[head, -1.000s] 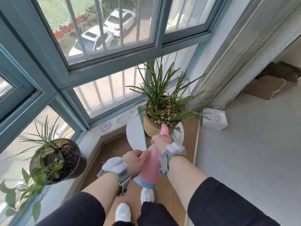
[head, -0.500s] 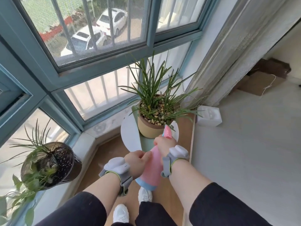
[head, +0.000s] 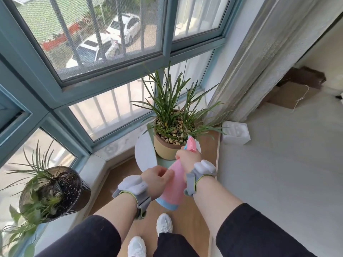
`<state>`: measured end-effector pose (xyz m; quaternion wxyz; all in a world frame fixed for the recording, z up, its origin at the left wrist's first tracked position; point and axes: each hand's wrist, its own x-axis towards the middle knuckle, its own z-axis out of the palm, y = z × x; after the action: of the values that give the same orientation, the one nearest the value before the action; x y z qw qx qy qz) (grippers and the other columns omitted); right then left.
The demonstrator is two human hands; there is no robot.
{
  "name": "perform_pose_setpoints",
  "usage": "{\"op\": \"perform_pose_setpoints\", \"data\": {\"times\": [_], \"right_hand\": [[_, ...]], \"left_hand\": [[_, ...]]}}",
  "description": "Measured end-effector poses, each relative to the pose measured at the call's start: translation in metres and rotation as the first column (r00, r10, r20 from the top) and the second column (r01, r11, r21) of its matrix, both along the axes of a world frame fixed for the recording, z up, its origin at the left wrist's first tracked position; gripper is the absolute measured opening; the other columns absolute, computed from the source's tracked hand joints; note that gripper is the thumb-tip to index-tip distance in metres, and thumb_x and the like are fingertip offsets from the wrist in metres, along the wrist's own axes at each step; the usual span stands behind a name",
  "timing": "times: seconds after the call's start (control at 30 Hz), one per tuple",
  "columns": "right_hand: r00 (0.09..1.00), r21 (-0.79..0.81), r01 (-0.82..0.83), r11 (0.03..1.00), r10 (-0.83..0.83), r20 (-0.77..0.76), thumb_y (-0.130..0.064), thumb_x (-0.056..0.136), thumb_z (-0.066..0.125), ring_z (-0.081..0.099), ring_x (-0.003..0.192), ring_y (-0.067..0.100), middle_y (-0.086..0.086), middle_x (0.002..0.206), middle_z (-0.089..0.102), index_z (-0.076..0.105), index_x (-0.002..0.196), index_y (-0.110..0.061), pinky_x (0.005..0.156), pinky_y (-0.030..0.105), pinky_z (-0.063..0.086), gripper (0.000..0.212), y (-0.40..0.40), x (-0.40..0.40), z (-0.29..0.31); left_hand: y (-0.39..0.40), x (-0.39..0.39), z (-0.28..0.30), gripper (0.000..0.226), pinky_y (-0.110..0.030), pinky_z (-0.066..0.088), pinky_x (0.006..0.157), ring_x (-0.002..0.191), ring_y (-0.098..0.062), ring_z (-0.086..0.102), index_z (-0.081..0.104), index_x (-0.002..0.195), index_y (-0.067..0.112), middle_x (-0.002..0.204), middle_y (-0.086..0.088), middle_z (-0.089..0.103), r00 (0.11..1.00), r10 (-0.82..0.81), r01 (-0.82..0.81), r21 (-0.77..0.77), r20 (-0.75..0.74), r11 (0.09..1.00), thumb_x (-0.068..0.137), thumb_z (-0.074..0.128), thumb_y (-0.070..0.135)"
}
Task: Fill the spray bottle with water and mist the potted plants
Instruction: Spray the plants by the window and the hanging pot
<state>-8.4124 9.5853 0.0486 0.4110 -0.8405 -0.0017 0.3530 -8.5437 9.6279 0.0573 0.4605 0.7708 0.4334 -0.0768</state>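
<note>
I hold a pink spray bottle (head: 173,186) with a blue base, tilted so its pink nozzle points at the grassy plant in a tan pot (head: 168,145). My right hand (head: 188,159) grips the bottle's neck at the trigger. My left hand (head: 156,178) wraps the bottle's body from the left. The tan pot stands on a round white stand (head: 143,154) just beyond the nozzle. A second plant in a dark pot (head: 55,191) sits on the sill at the lower left.
Teal window frames (head: 104,89) close off the front and left. A grey curtain (head: 256,58) hangs at the right, with a white box (head: 236,133) at its foot. Wooden floor (head: 187,225) lies under my white shoes; pale floor spreads to the right.
The view has shifted slightly, so the plants sit a little lower and left in frame. Both hands keep the same hold on the bottle, aimed at the tan pot.
</note>
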Motion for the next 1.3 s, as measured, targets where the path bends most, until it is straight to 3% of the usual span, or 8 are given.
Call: {"op": "perform_pose_setpoints", "data": {"times": [0.3,0.37,0.5,0.63,0.77,0.87,1.07,1.3], "right_hand": [[0.998,-0.007,-0.012,1.0,0.012,0.055,-0.007,0.069,0.058,0.046,0.07,0.028,0.007,0.074,0.049,0.045,0.066,-0.017,0.066,0.036,0.039,0.017,0.007,0.011,0.01],[0.999,0.014,0.005,1.0,-0.006,0.037,-0.01,0.068,0.058,0.048,0.072,0.027,0.007,0.08,0.053,0.056,0.075,-0.012,0.067,0.035,0.04,0.008,0.009,0.011,0.014],[1.0,0.066,0.012,0.998,-0.014,0.018,-0.015,0.065,0.059,0.053,0.076,0.025,0.006,0.086,0.057,0.064,0.101,-0.005,0.072,0.036,0.046,0.037,0.009,0.014,0.014],[0.999,0.028,0.025,0.999,-0.026,0.026,-0.011,0.061,0.057,0.05,0.069,0.027,0.007,0.074,0.053,0.053,0.065,-0.018,0.067,0.035,0.042,0.009,0.008,0.016,0.013],[0.999,0.025,0.03,0.999,-0.031,0.025,-0.011,0.06,0.056,0.05,0.069,0.026,0.005,0.075,0.053,0.062,0.08,-0.011,0.068,0.035,0.042,0.022,0.005,0.016,0.013],[0.999,0.058,0.046,0.997,-0.047,0.02,-0.017,0.065,0.058,0.052,0.072,0.024,0.003,0.075,0.056,0.055,0.071,-0.018,0.071,0.036,0.048,0.007,-0.001,0.017,0.012],[0.992,0.022,0.125,0.992,-0.126,0.013,-0.014,0.047,0.055,0.051,0.065,0.027,0.006,0.069,0.053,0.05,0.066,-0.017,0.065,0.041,0.048,0.02,-0.006,0.013,0.006],[0.999,-0.05,0.05,0.998,-0.05,-0.013,-0.013,0.059,0.059,0.044,0.065,0.026,0.006,0.065,0.048,0.048,0.061,-0.014,0.063,0.035,0.038,0.011,-0.009,0.0,0.002]], "left_hand": [[0.004,0.011,0.01,0.035,-0.021,0.035,0.077,0.092,-0.013,0.054,0.065,0.115,0.022,0.113,0.002,0.067,0.999,0.006,-0.007,0.007,0.045,1.0,0.095,0.047,0.044],[0.005,0.014,0.013,0.035,-0.021,0.035,0.079,0.099,-0.015,0.057,0.065,0.117,0.023,0.115,0.002,0.067,0.998,0.02,-0.02,0.01,0.052,1.0,0.095,0.048,0.044],[0.006,0.017,0.016,0.036,-0.021,0.034,0.08,0.102,-0.015,0.057,0.064,0.12,0.022,0.117,0.001,0.067,0.998,0.021,-0.022,0.017,0.057,1.0,0.095,0.048,0.043],[0.006,0.018,0.016,0.037,-0.021,0.035,0.079,0.099,-0.015,0.057,0.064,0.12,0.021,0.117,0.001,0.067,0.997,0.022,-0.022,0.002,0.068,1.0,0.095,0.048,0.043],[0.006,0.017,0.016,0.036,-0.021,0.036,0.08,0.096,-0.013,0.055,0.063,0.12,0.023,0.117,0.002,0.067,0.998,0.012,-0.01,-0.022,0.064,1.0,0.094,0.048,0.044],[0.005,0.018,0.015,0.036,-0.022,0.037,0.08,0.097,-0.013,0.056,0.063,0.121,0.024,0.117,0.003,0.066,0.998,-0.017,0.019,-0.028,0.06,0.999,0.094,0.048,0.044],[0.001,0.017,0.014,0.036,-0.021,0.036,0.08,0.094,-0.011,0.053,0.062,0.12,0.022,0.117,0.003,0.066,0.997,-0.046,0.048,-0.04,0.058,0.998,0.095,0.047,0.043],[0.0,0.007,0.01,0.036,-0.019,0.034,0.078,0.104,-0.015,0.058,0.064,0.119,0.02,0.118,0.001,0.066,0.998,-0.066,0.066,-0.023,0.002,0.998,0.095,0.047,0.042]]}}
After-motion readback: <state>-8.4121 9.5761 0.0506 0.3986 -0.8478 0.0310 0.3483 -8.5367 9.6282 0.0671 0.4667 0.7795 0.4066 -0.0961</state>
